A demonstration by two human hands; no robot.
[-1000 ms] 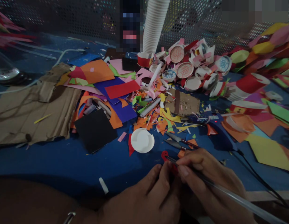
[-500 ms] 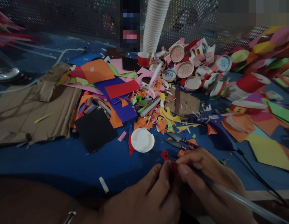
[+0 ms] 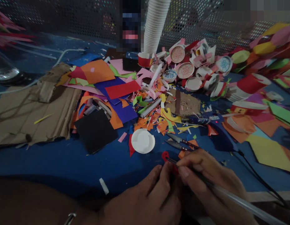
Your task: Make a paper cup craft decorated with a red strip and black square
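Low in the middle of the head view, my left hand (image 3: 150, 195) has its fingers closed on a small red paper cutout (image 3: 164, 155). Only the cutout's rounded end and a strip between the fingers show; the rest is hidden. My right hand (image 3: 210, 181) grips a pen (image 3: 231, 197) with a clear barrel, its dark tip against or just over the red piece. Beyond the right fingers lie open scissors (image 3: 177, 142), their handles partly covered by that hand. A white paper disc (image 3: 143, 141) rests on the blue table just ahead of my left hand.
A blue glue gun (image 3: 221, 137) with a black cord lies to the right. Paper scraps (image 3: 156, 120) litter the centre, before a heap of decorated paper cups (image 3: 185, 70). A tall cup stack (image 3: 156, 26) rises behind. Corrugated cardboard (image 3: 32, 115) and a black square (image 3: 96, 131) are leftward.
The pen tip has shifted very slightly at the red paper cutout. Both hands keep almost the same place and grip.
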